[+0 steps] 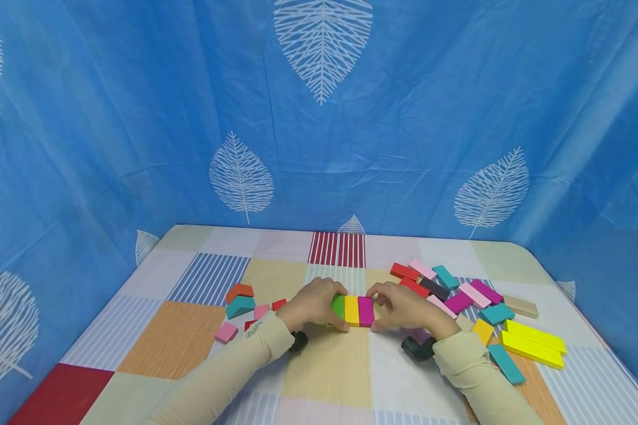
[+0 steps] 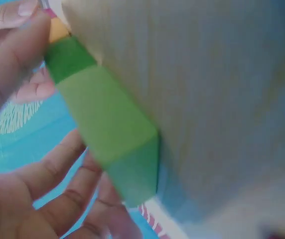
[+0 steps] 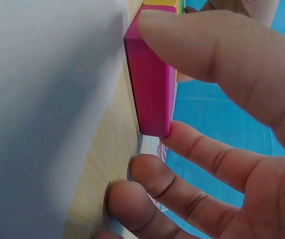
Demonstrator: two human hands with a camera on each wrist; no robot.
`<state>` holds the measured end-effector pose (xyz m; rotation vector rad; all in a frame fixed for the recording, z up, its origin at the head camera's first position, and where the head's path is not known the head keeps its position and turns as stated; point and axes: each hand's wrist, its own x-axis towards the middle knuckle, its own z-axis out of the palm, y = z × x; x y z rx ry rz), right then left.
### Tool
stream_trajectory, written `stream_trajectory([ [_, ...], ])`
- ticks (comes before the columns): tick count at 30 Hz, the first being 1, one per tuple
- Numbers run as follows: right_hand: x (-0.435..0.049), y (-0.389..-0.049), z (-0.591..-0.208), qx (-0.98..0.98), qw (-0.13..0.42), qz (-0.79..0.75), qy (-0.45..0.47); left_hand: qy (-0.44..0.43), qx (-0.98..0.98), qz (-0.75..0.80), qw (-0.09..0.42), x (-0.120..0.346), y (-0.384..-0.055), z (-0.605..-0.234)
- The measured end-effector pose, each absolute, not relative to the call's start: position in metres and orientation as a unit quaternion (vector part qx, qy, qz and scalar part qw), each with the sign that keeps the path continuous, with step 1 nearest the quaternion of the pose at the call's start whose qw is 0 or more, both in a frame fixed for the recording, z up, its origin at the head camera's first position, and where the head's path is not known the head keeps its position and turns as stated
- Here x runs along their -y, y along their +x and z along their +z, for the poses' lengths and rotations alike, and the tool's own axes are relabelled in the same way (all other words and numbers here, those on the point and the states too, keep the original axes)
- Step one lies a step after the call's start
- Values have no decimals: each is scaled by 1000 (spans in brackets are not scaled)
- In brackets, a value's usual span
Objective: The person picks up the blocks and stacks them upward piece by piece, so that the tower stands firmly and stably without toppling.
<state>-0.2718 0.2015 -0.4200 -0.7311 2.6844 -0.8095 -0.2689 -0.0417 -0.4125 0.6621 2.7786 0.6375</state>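
Note:
Green, yellow and magenta wooden blocks stand side by side in a short row on the patterned cloth. My left hand [image 1: 315, 302] holds the left end, thumb at the near side and fingers at the far side of the green block [image 1: 338, 307]. In the left wrist view, a light green block [image 2: 107, 112] lies beside a darker green block [image 2: 72, 59]. The yellow block [image 1: 352, 311] sits in the middle. At the right end, my right hand [image 1: 408, 307] pinches the magenta block [image 3: 151, 84] between thumb and index finger; its other fingers are spread near the cloth.
Many loose blocks lie to the right, including two long yellow blocks [image 1: 533, 348], a teal block [image 1: 506, 364] and a black block [image 1: 433, 288]. A smaller group with an orange block [image 1: 240, 291] and a pink block [image 1: 226, 332] lies left. A blue curtain [image 1: 319, 147] surrounds the table.

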Motion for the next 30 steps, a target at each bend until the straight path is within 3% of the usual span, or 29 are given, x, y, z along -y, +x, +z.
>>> stream_trajectory([
  [21, -206, -273, -420, -910, 143, -297, -250, 209, -948, 206, 121, 67, -271, -404],
  [25, -214, -276, -417, -894, 166, -331, -254, 195, -943, 258, 78, 67, -263, -400],
  [30, -232, -282, -410, -892, 125, -361, -241, 189, -892, 411, -10, 70, -249, -408],
])
